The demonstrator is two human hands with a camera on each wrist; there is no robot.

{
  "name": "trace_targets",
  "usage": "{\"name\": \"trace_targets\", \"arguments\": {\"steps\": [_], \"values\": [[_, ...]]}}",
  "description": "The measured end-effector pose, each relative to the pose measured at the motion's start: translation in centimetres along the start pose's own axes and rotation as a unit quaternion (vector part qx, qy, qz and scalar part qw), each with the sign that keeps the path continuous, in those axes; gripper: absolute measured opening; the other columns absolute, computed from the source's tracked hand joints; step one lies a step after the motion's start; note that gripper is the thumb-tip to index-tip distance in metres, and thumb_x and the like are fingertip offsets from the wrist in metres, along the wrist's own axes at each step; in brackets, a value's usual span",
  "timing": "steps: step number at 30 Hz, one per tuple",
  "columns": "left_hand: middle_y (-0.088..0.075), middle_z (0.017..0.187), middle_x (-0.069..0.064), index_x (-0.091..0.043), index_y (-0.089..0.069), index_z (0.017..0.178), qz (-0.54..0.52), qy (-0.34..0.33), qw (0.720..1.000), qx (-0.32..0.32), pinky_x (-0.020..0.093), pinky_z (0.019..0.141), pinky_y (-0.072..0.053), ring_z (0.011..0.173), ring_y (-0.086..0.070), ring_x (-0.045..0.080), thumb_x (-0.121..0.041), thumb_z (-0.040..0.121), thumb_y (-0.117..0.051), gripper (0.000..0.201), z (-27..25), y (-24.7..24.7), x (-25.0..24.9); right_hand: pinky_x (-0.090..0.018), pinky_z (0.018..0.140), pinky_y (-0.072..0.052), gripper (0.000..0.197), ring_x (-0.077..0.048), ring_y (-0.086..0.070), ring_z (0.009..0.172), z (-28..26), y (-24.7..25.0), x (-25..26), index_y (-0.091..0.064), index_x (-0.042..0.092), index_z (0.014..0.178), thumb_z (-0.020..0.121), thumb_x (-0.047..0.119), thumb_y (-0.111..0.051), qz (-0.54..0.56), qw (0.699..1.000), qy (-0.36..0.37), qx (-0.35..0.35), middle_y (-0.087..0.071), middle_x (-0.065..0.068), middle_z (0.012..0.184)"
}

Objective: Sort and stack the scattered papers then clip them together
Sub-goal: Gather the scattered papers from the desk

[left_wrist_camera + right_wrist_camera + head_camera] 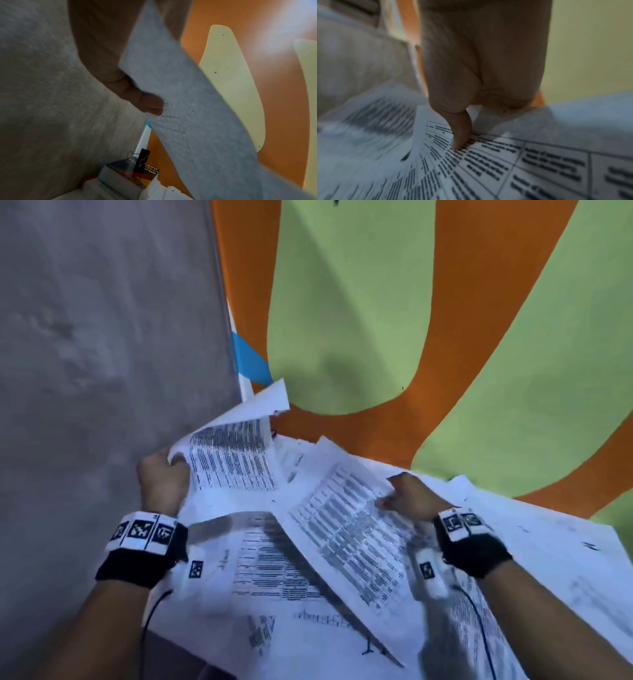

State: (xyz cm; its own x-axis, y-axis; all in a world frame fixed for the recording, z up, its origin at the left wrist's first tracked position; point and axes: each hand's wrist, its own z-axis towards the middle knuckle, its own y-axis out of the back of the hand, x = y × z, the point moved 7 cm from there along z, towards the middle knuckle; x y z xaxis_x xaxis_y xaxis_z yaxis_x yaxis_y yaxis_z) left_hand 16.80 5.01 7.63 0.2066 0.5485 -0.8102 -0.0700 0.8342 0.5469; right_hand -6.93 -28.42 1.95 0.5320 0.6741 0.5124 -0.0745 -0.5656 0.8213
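Printed white papers lie scattered and overlapping on an orange and green table (359, 302). My left hand (164, 474) grips the left edge of a lifted sheet of dense text (229, 460), which curls upward; in the left wrist view its blank back (180, 108) runs past my thumb (150, 104). My right hand (407, 494) pinches the upper right edge of a sheet with a printed table (346, 529), raised at a slant over the pile. In the right wrist view my thumb (460, 134) presses on that table sheet (539, 169). More sheets (274, 594) lie beneath both hands.
A grey floor (102, 337) runs along the table's left edge. A book (132, 174) with a black binder clip (143, 159) on it shows in the left wrist view near that edge. Further loose papers (548, 542) spread out to the right.
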Motion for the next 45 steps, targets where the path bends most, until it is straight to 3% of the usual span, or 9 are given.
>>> {"name": "trace_targets", "arguments": {"steps": [4, 10, 17, 21, 25, 28, 39, 43, 45], "values": [[-0.063, 0.084, 0.022, 0.013, -0.062, 0.095, -0.012, 0.045, 0.999, -0.015, 0.036, 0.075, -0.044, 0.08, -0.061, 0.031, -0.004, 0.091, -0.045, 0.024, -0.4, 1.2, 2.8, -0.039, 0.08, -0.055, 0.024, -0.029, -0.063, 0.097, 3.8, -7.5, 4.2, -0.065, 0.004, 0.1, 0.084, 0.021, -0.061, -0.116, 0.99, 0.042, 0.065, -0.061, -0.014, 0.112], [-0.067, 0.101, 0.029, 0.011, -0.063, 0.107, 0.017, 0.017, 0.999, -0.025, 0.031, 0.079, -0.041, 0.094, -0.063, 0.039, -0.007, 0.095, -0.045, 0.028, -2.0, 2.1, 3.1, -0.05, 0.103, -0.04, 0.059, -0.031, -0.042, 0.125, 5.2, -11.5, 4.1, -0.045, 0.012, 0.133, 0.082, 0.034, -0.064, -0.253, 0.962, 0.034, 0.096, -0.04, -0.012, 0.135], [-0.063, 0.092, 0.017, 0.005, -0.061, 0.107, -0.032, -0.004, 0.999, -0.042, 0.032, 0.076, -0.04, 0.082, -0.057, 0.029, -0.01, 0.097, -0.043, 0.026, -1.5, 1.8, 1.8, -0.049, 0.1, -0.041, 0.037, -0.028, -0.061, 0.101, 4.9, -10.9, 3.6, -0.051, 0.015, 0.116, 0.084, 0.032, -0.06, -0.144, 0.987, 0.021, 0.073, -0.064, -0.007, 0.11], [-0.063, 0.09, 0.014, -0.004, -0.062, 0.103, -0.087, 0.006, 0.994, -0.058, 0.039, 0.08, -0.046, 0.08, -0.056, 0.026, -0.017, 0.097, -0.045, 0.023, -0.9, 1.6, 1.6, -0.034, 0.073, -0.054, 0.02, -0.024, -0.064, 0.079, 4.7, -7.1, 2.3, -0.066, 0.016, 0.081, 0.072, 0.032, -0.074, -0.016, 1.0, -0.001, 0.006, -0.065, -0.002, 0.08], [-0.057, 0.077, 0.008, -0.014, -0.059, 0.094, -0.175, 0.015, 0.982, -0.067, 0.03, 0.069, -0.041, 0.068, -0.048, 0.018, -0.018, 0.096, -0.046, 0.014, -0.1, 1.3, 1.4, -0.027, 0.058, -0.038, 0.059, -0.024, -0.064, 0.066, 3.5, -1.5, -4.5, -0.066, -0.002, 0.078, 0.057, 0.049, -0.086, 0.158, 0.973, -0.091, -0.139, -0.07, -0.018, 0.076], [-0.049, 0.065, 0.001, -0.016, -0.054, 0.076, -0.193, 0.027, 0.979, -0.061, 0.029, 0.067, -0.038, 0.066, -0.045, 0.018, -0.017, 0.095, -0.048, 0.02, 0.6, 0.7, 1.5, -0.024, 0.044, -0.033, 0.058, -0.017, -0.048, 0.032, 0.9, -1.2, -9.0, -0.056, -0.002, 0.062, 0.06, 0.047, -0.086, 0.205, 0.948, -0.198, -0.144, -0.051, -0.009, 0.039], [-0.065, 0.106, 0.032, 0.008, -0.061, 0.105, -0.152, 0.053, 0.986, 0.031, 0.029, 0.073, -0.036, 0.08, -0.051, 0.021, -0.01, 0.098, -0.045, 0.025, -1.5, -2.7, 2.4, -0.033, 0.071, -0.056, 0.056, -0.023, -0.06, 0.087, 0.5, -7.2, -8.5, -0.055, -0.001, 0.103, 0.063, 0.023, -0.087, 0.149, 0.936, -0.303, -0.102, -0.064, -0.013, 0.105], [-0.067, 0.102, 0.025, 0.005, -0.063, 0.102, -0.135, 0.062, 0.988, 0.048, 0.03, 0.076, -0.038, 0.08, -0.057, 0.028, -0.009, 0.097, -0.046, 0.022, -2.0, -3.5, 3.8, -0.033, 0.069, -0.049, 0.05, -0.029, -0.063, 0.093, -0.8, -5.7, -7.5, -0.058, -0.004, 0.098, 0.063, 0.018, -0.086, 0.199, 0.928, -0.271, -0.164, -0.064, -0.015, 0.099], [-0.067, 0.101, 0.022, 0.007, -0.063, 0.103, -0.115, 0.068, 0.99, 0.053, 0.031, 0.08, -0.041, 0.085, -0.06, 0.031, -0.008, 0.097, -0.047, 0.023, -2.1, -3.8, 5.0, -0.03, 0.06, -0.048, 0.025, -0.022, -0.064, 0.072, -1.8, -2.9, -6.3, -0.06, 0.007, 0.068, 0.064, 0.009, -0.084, 0.227, 0.924, -0.218, -0.216, -0.067, -0.013, 0.077]]}}
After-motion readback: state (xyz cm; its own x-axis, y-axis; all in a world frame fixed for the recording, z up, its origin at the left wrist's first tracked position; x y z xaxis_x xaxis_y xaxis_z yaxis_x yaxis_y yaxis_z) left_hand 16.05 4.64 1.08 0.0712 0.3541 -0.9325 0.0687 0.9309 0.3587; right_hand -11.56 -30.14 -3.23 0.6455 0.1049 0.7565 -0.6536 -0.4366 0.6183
